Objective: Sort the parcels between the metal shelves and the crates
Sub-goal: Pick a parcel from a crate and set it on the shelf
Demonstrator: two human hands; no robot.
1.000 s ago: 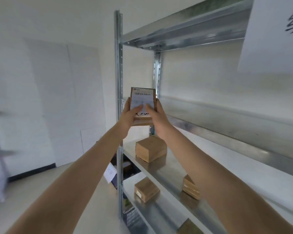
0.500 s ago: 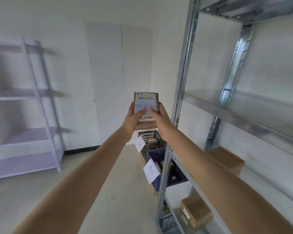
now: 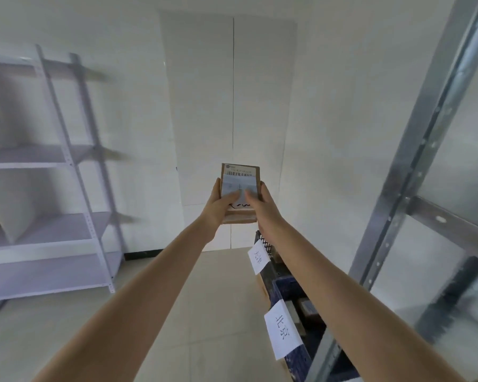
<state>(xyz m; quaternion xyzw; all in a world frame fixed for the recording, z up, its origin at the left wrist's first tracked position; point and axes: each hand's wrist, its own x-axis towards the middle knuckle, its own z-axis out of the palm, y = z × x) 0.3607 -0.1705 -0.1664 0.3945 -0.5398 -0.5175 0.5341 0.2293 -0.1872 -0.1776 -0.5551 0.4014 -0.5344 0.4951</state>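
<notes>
Cardboard parcel (image 3: 240,193) held label-up at arm's length, left hand (image 3: 218,204) and right hand (image 3: 262,205) both gripping its sides. Read the destination, match it to the crate tags (image 3: 283,328), then lower it into the blue crate (image 3: 295,351) beside the metal shelf upright (image 3: 414,172).

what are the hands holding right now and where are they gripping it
Both hands, left hand and right hand, hold one small cardboard parcel by its lower half, thumbs pressed on the label side.
</notes>
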